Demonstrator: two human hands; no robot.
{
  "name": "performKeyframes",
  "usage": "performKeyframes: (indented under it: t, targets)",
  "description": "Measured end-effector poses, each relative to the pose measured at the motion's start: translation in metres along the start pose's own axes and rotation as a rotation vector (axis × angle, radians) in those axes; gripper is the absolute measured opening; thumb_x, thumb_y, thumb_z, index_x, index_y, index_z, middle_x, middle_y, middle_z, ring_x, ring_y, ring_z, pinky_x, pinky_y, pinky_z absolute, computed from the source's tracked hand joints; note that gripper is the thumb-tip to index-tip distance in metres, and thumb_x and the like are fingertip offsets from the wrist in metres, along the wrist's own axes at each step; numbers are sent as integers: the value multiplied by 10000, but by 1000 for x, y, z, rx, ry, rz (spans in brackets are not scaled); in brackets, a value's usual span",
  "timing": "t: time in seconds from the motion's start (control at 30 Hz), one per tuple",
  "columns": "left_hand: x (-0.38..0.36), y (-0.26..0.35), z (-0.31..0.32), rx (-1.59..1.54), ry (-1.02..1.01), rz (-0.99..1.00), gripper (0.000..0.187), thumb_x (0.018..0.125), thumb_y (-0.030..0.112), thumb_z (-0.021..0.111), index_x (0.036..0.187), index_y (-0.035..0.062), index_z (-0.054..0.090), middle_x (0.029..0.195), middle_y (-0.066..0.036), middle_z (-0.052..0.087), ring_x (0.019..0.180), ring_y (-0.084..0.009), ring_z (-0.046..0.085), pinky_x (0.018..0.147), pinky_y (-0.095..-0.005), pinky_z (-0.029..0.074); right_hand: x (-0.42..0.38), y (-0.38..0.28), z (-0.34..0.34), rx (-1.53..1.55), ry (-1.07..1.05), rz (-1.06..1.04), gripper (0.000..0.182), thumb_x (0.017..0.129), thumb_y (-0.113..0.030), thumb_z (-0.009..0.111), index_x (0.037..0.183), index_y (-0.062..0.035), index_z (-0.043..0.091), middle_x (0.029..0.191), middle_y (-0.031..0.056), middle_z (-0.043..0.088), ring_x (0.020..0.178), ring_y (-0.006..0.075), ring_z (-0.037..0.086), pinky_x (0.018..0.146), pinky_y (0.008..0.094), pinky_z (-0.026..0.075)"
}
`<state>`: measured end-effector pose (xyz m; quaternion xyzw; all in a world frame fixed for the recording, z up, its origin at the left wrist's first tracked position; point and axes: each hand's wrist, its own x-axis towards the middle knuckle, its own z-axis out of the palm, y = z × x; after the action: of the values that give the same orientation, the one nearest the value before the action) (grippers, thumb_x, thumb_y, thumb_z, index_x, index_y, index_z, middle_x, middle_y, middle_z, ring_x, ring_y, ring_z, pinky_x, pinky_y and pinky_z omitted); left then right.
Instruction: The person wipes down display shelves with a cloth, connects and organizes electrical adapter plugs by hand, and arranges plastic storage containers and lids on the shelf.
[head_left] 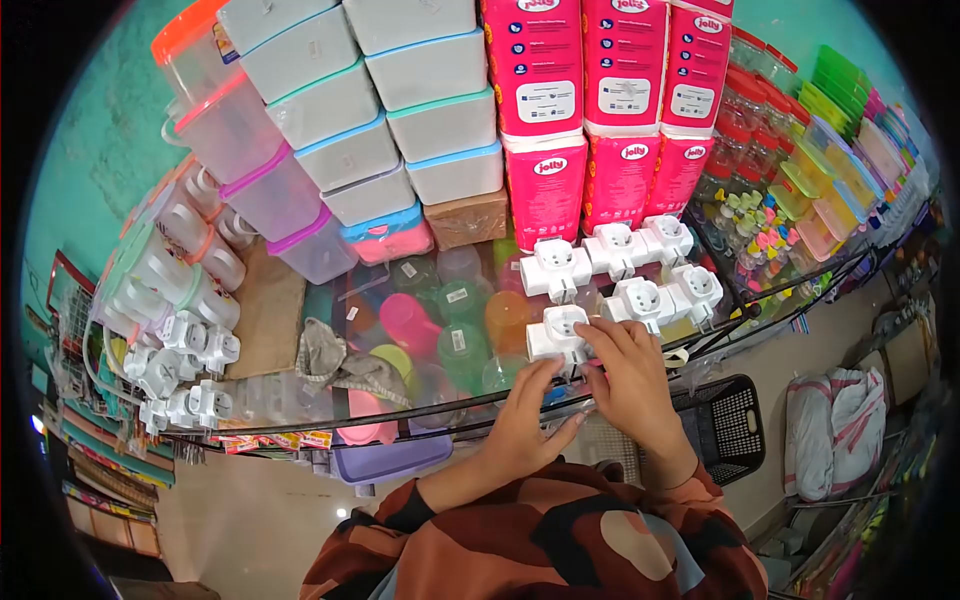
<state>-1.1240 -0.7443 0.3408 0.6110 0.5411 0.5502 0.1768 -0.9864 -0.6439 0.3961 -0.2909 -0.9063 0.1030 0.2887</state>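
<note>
White plug adapters [555,272] stand in two rows on the glass counter, in front of the pink packs. At the near left of these rows is one white adapter [557,333], with both hands at it. My right hand [635,385] touches its right side with bent fingers. My left hand [530,415] is at its lower left, fingertips near its front edge and thumb pointing right. More white adapters [185,370] lie in a heap at the counter's left end.
Stacked lidded containers [325,110] and pink "jolly" packs [545,185] line the counter's back. A grey cloth [345,365] lies left of centre. Jars [745,95] fill the right back. A black basket [735,430] and a white sack [835,430] are below, right.
</note>
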Motion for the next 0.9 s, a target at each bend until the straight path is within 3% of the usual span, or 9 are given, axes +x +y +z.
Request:
performKeyframes:
  t: [0.07,0.13,0.23,0.47,0.57,0.73,0.9]
  targets:
    - [3,1,-4,21,-30,61,691,748,118,729,1333,-12,384,1267,-211,428,1159,-377,457,960,-408,411,0,-1,-1,-28,1,6,489,717,-54,671,1193,-88,562,1164,82,575,1010,312,502,851,414,399]
    - [8,4,-9,267,121,52,610,774,124,699,1300,-21,424,1260,-213,442,1170,-379,457,957,-404,410,0,-2,-1,-55,3,17,480,722,-36,658,1190,-89,564,1164,79,575,1011,309,503,848,411,396]
    - [17,3,-12,306,169,-10,538,786,133,684,1257,-16,472,1243,-211,456,1130,-371,492,931,-399,425,-1,2,3,-125,22,20,478,722,-15,642,1187,-95,566,1164,74,576,1011,304,504,857,409,393]
    - [15,5,-11,271,47,-68,481,793,132,678,1232,17,519,1210,-162,505,1048,-311,555,862,-350,468,-2,2,4,-156,36,44,459,728,4,619,1175,-97,586,1153,69,589,994,292,521,856,406,393]
    - [14,6,-15,244,-13,-156,494,804,159,672,1250,25,509,1222,-160,510,1066,-328,546,878,-362,459,-1,0,1,-162,30,47,448,736,4,606,1174,-88,589,1146,77,593,994,293,525,858,406,393]
    - [8,7,-34,328,-30,-55,546,801,201,675,1291,47,491,1309,-159,483,1162,-349,488,979,-422,376,9,-13,-6,-121,112,38,411,755,7,571,1161,-53,590,1144,127,587,1007,331,527,867,412,399]
    - [-11,20,-92,352,160,-42,566,774,146,686,1296,45,492,1319,-174,475,1199,-339,467,1010,-427,349,48,-72,14,79,89,-119,395,776,-31,595,1170,-43,584,1147,126,587,1027,330,529,878,403,397]
